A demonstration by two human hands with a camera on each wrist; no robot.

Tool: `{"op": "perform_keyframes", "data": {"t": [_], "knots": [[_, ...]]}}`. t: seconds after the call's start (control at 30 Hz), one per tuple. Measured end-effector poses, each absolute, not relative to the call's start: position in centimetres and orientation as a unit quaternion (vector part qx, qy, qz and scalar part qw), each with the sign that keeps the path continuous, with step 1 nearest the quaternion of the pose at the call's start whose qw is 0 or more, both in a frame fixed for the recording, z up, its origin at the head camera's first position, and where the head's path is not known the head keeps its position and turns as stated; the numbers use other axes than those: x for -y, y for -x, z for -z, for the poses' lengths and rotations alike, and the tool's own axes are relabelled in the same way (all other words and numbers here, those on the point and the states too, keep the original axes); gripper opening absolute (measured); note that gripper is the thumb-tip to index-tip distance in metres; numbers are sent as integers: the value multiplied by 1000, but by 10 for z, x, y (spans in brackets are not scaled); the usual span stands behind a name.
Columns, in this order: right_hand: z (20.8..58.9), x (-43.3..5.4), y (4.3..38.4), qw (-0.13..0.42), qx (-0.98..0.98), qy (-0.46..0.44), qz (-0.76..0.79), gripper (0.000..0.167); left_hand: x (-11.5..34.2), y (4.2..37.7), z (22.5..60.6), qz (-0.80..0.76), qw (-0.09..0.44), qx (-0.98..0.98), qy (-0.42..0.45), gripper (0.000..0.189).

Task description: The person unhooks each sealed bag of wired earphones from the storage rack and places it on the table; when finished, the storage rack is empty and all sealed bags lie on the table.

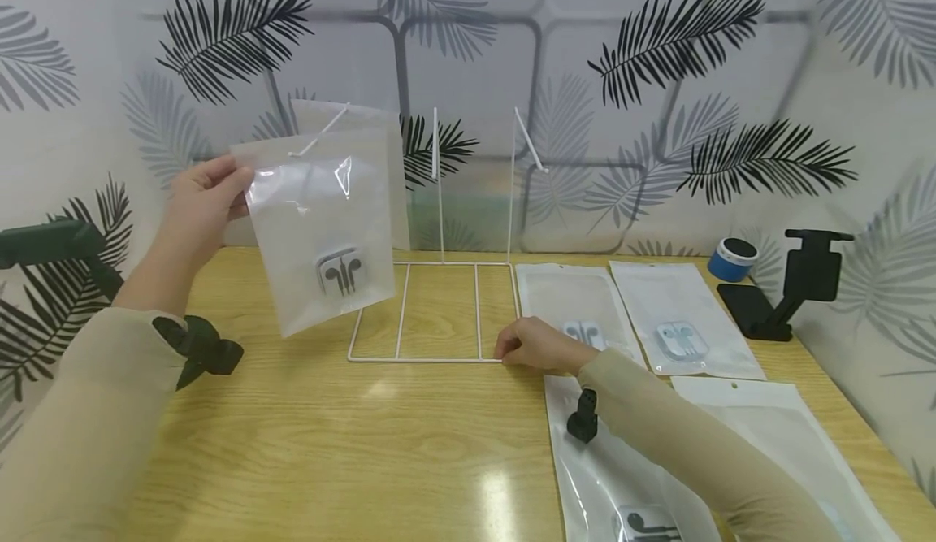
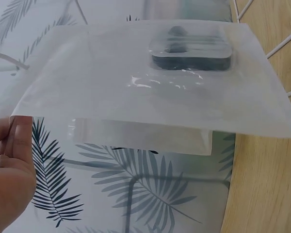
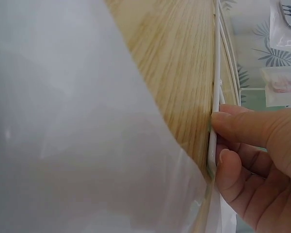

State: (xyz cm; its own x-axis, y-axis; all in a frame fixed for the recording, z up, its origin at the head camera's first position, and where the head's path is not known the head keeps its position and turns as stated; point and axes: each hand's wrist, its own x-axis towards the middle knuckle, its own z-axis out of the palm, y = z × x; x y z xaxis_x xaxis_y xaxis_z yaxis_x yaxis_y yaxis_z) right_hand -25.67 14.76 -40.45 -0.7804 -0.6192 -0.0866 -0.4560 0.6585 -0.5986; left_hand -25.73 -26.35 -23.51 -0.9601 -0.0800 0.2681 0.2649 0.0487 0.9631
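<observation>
At its upper left corner, a clear-fronted white pouch [image 1: 318, 209] is pinched by my left hand [image 1: 197, 205] between thumb and fingers. The pouch hangs tilted at the left hook of a white wire display rack [image 1: 439, 360], and a boxed pair of earphones [image 1: 340, 272] sits low inside it. Behind it a second pouch [image 1: 398, 192] partly shows. My right hand [image 1: 537, 345] pinches the front right corner of the rack's base. In the right wrist view, thumb and index finger close round the white wire [image 3: 217, 58]. The rack's middle and right hooks bear nothing.
On the table's right lie more earphone pouches: two at the back, a left one [image 1: 563, 286] and a right one [image 1: 673, 306], and two larger ones [image 1: 760, 420] in front, partly under my right forearm. A blue cylinder [image 1: 731, 266] and a black phone stand [image 1: 812, 274] stand behind.
</observation>
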Motion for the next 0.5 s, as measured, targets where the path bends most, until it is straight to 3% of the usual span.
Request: {"op": "perform_keyframes", "data": {"t": [0.23,0.5], "knots": [[403,-147,256,155,-901,282,290,10,267,236,234,711,118,689,72,50],[405,-148,258,165,-901,272,296,11,269,216,230,703,122,697,74,54]]}}
